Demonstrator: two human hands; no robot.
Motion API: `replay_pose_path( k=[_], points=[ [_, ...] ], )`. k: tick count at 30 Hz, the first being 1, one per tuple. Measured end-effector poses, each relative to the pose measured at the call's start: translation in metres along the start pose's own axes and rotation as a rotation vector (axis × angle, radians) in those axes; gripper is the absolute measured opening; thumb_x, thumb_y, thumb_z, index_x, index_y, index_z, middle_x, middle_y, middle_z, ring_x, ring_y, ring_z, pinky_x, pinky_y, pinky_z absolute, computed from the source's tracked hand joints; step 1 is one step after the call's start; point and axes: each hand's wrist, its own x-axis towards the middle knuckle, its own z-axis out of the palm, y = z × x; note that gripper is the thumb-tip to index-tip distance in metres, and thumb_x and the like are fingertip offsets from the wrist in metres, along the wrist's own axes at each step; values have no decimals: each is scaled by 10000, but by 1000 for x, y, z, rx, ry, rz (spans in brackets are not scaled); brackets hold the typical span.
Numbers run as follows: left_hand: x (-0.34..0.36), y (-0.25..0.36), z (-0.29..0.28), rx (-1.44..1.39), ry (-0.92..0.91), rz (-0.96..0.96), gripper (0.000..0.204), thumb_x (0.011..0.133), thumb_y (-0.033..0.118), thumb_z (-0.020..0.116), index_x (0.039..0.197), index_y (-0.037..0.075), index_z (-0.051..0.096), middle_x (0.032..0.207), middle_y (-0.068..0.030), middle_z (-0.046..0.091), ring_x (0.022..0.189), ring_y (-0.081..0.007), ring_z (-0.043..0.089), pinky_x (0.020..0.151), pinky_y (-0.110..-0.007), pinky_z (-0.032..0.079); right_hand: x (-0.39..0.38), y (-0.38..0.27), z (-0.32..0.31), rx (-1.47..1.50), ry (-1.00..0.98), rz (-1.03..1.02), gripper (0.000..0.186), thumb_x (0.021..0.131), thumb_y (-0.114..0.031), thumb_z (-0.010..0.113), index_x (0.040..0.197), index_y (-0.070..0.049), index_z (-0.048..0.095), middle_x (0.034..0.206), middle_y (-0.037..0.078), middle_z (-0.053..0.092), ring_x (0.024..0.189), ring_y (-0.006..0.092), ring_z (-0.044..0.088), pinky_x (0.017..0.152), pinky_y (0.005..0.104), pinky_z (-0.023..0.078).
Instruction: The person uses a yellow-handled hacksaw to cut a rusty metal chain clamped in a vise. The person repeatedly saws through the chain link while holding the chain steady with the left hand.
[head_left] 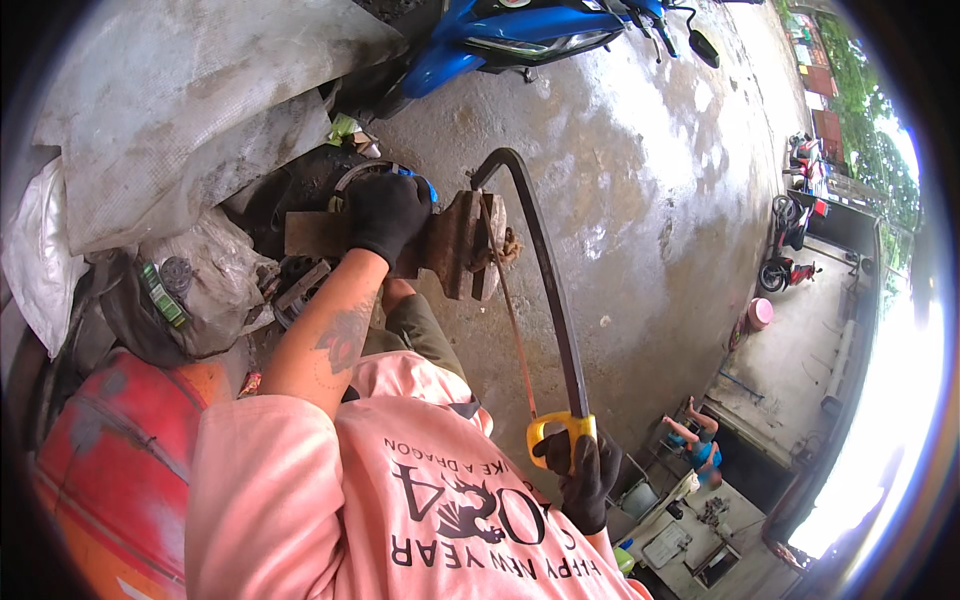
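"Black frame and yellow grip: where is that hacksaw [546, 260]?"

"Close to the middle of the view, just toward 2 o'clock. Its grip [582, 430] sits in the right hand [592, 482], and the bowed frame runs from there to between 11 and 12 o'clock."

"Is that hand firmly on it?"

"Its dark-gloved fingers are wrapped round the grip, yes."

"And the blade?"

"That thin, rust-coloured blade [515, 330] slants beside the frame up to the vise [455, 245], crossing the end of it. A brown, rough lump [512, 245] shows right beside the blade there, at the vise's 3 o'clock edge."

"What about the left hand [390, 215]?"

"Also gloved, it rests over the vise, with the saw's far tip at its 2 o'clock and the grip down at its 5 o'clock. Its fingers are hidden, so I cannot tell whether it grips anything."

"And further out?"

"Below the hands spreads the wearer's pink shirt [420, 440]. A blue motorcycle [540, 40] stands at 12 o'clock on the concrete floor [640, 200], a greyish plastic sheet [180, 110] hangs in folds at 10, and a scuffed red surface [120, 440] lies at 8."

"Anything toward the right?"

"A pink tub [760, 313] at 3 o'clock, and another person [705, 452] at 4, well apart from the saw."
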Motion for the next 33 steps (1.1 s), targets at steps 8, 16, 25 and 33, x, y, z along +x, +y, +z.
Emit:
replay_pose_path(
  k=[8,16,25,33],
  points=[
    [-3,-7,10,-3,48,46,405,920,353,594,664,91,764,705,-209,718,647,-373,728,633,-512,567,100,27,35,87,-19,-99,437,1111,-369,517,976,20,663,722,35,637,605,108,548,557,298,422],
    [-3,-10,14,-3,29,33,422,932,344,581,652,79,751,691,-202,714,649,-384,727,633,-505,566,25,18,15,27,1,-2,435,1118,-359,507,1087,45,665,783,70,685,621,95,546,574,275,429],
    [-4,1,1,5,9,18,428,941,336,571,661,72,759,690,-209,714,634,-384,727,624,-500,572,96,36,45,88,24,-147,329,1082,-281,565,1086,31,671,793,36,665,652,97,594,585,276,461],
    [-3,-4,2,1,-7,12,419,933,325,577,659,64,755,703,-214,716,626,-383,724,637,-497,573,83,21,34,125,-64,-50,292,1106,-256,530,1086,7,657,839,43,683,692,110,612,593,273,466]
  ],
)
